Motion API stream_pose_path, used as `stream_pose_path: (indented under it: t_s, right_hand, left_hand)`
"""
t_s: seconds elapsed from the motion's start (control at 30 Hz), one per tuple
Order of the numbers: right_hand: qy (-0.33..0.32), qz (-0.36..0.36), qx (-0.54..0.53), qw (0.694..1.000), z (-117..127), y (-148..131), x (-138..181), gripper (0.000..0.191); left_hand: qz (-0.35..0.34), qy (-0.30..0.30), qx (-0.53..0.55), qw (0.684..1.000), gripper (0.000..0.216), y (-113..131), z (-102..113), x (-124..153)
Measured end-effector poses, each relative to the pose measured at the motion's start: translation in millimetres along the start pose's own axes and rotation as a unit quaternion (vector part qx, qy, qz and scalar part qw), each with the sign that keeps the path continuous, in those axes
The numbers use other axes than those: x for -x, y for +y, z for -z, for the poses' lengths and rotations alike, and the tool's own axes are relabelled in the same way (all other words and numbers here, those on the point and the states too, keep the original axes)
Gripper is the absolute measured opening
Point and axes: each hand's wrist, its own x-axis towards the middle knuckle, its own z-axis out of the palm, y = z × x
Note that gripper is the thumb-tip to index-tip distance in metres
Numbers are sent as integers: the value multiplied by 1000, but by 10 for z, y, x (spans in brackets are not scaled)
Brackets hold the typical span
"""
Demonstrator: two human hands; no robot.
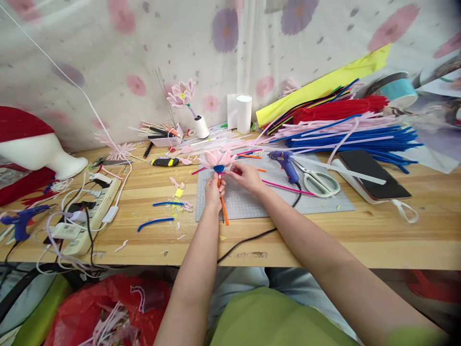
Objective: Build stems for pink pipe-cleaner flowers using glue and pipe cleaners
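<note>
A pink pipe cleaner flower (217, 158) with a dark blue base (218, 168) is held over the grey cutting mat (248, 206). My left hand (213, 193) is closed round its stem just under the base. An orange pipe cleaner (225, 211) hangs down from that grip. My right hand (248, 177) is pinched at the flower's right side, close to the blue base; what lies between those fingertips is hidden or too small to make out. Magenta pipe cleaners (288, 187) lie on the mat beneath and beside my hands.
Right of my hands lie a purple glue gun (284, 163), scissors (320, 184) and a phone (374, 174). Bundled blue pipe cleaners (353, 139) sit behind. A finished-looking flower (182, 93) stands in a white holder. Leftward are a utility knife (164, 162) and a power strip (93, 211).
</note>
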Motion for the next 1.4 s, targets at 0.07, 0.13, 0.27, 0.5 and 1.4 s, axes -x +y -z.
stream_pose_path:
  t_s: [0.07,0.13,0.27,0.5,1.4]
  right_hand:
    - [2,6,-1,1000,3,-11,2,30]
    - [2,13,-1,1000,13,-20,-2,29]
    - [5,14,3,1000,29,-22,-22,27]
    - [25,13,16,999,-2,-15,-26,25]
    - [-28,-44,-65,997,-267,54,-35,24]
  left_hand:
    - [-1,0,1,1000,31,-4,5,-1]
    - [-2,-4,2,1000,33,-4,8,0]
    - [-4,-8,-7,1000,36,-2,2,9]
    - [-4,4,-19,1000,35,-8,-10,0]
    - [181,-121,273,937,33,122,-68,63]
